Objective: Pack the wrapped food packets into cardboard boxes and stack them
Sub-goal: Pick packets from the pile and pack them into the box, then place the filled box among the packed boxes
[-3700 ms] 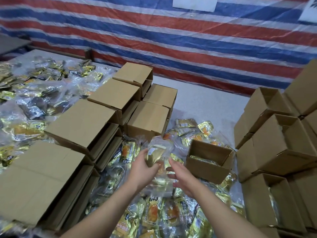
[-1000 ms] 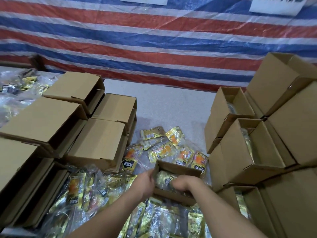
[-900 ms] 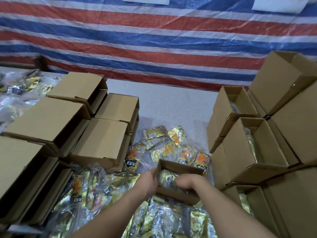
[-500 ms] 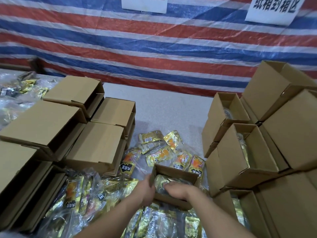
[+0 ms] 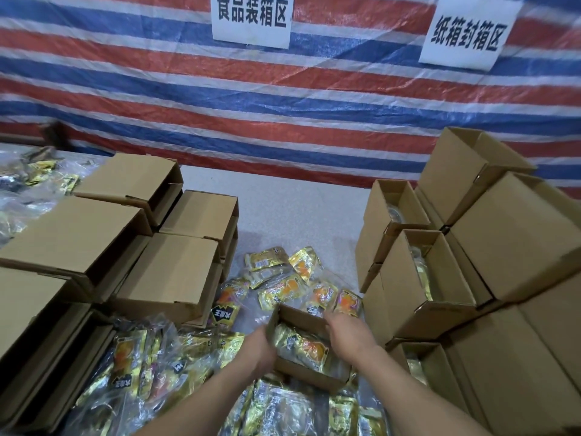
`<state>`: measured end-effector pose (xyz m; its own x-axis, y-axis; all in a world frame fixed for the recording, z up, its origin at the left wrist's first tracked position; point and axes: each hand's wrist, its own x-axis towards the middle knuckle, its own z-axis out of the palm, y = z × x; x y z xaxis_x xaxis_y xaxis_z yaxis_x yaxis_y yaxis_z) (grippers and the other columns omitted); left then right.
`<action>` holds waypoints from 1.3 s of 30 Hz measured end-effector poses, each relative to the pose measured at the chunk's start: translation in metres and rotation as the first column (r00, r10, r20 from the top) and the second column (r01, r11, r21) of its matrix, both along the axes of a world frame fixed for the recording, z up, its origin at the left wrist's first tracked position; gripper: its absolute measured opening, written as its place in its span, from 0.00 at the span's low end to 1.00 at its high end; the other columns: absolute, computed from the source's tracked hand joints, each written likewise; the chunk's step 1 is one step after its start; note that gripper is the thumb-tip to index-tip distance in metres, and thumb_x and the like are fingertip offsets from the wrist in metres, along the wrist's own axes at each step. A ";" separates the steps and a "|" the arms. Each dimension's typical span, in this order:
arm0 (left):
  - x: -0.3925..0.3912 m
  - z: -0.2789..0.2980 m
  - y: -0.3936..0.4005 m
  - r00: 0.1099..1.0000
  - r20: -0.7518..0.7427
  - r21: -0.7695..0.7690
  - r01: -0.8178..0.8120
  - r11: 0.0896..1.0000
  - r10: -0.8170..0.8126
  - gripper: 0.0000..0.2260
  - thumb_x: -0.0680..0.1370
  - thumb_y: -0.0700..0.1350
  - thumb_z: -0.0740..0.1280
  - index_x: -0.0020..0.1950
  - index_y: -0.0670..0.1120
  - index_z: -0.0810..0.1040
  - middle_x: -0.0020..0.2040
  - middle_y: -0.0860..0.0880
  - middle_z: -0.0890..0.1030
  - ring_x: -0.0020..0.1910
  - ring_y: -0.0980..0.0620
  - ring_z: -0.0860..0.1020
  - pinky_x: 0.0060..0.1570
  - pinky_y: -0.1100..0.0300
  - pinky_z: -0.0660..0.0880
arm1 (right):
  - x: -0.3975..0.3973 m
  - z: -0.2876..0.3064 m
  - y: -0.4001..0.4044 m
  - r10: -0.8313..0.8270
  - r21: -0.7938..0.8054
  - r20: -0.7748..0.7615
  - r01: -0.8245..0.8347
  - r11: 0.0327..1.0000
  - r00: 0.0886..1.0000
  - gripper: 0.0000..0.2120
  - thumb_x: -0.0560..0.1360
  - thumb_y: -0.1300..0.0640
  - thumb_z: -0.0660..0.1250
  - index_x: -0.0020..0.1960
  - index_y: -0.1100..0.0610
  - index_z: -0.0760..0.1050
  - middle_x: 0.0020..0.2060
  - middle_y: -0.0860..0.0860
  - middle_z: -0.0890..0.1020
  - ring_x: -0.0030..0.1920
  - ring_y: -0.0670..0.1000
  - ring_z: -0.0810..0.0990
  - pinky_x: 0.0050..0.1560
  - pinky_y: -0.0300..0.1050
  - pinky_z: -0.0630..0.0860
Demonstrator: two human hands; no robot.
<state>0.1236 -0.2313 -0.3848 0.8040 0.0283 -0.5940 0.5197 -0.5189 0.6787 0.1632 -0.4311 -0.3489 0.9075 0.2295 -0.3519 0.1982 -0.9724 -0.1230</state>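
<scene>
Box [image 5: 306, 316] open, gold packet [image 5: 303, 347] inside | left hand [image 5: 259, 350] grips box's left wall | right hand [image 5: 349, 336] over right rim, finger state unclear | loose packets [image 5: 283, 278] behind box

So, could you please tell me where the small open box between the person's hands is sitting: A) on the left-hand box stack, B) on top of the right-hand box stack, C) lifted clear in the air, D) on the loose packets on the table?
D: the small open box rests on the loose packets, between left hand and right hand.
</scene>
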 end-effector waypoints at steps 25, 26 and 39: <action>-0.075 0.123 -0.131 0.983 0.033 -0.143 0.185 0.972 -0.183 0.22 0.84 0.51 0.53 0.76 0.44 0.60 0.65 0.42 0.76 0.58 0.45 0.77 0.54 0.53 0.75 | -0.150 0.107 -0.071 -0.557 0.270 0.170 0.505 0.820 0.813 0.04 0.80 0.56 0.57 0.48 0.52 0.70 0.51 0.53 0.82 0.53 0.56 0.81 0.44 0.45 0.72; -0.079 0.127 -0.139 0.979 0.033 -0.149 0.202 0.968 -0.199 0.22 0.84 0.52 0.53 0.76 0.46 0.60 0.64 0.43 0.77 0.57 0.45 0.77 0.51 0.54 0.76 | -0.157 0.111 -0.078 -0.568 0.280 0.189 0.511 0.813 0.801 0.06 0.80 0.56 0.57 0.44 0.51 0.67 0.49 0.52 0.81 0.50 0.55 0.81 0.42 0.44 0.69; -0.060 0.148 -0.233 0.958 0.022 -0.201 0.285 0.937 -0.287 0.21 0.84 0.46 0.55 0.74 0.37 0.64 0.71 0.37 0.71 0.68 0.39 0.72 0.63 0.52 0.71 | -0.157 0.119 -0.165 -0.700 0.342 0.274 0.614 0.712 0.659 0.13 0.80 0.61 0.57 0.37 0.51 0.63 0.36 0.48 0.73 0.37 0.52 0.73 0.37 0.45 0.68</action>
<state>0.0634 -0.4645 -0.2372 0.7558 -0.3224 -0.5700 0.3750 -0.5005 0.7803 0.0064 -0.5959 -0.2297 0.8917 -0.4524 0.0112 -0.4131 -0.8237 -0.3883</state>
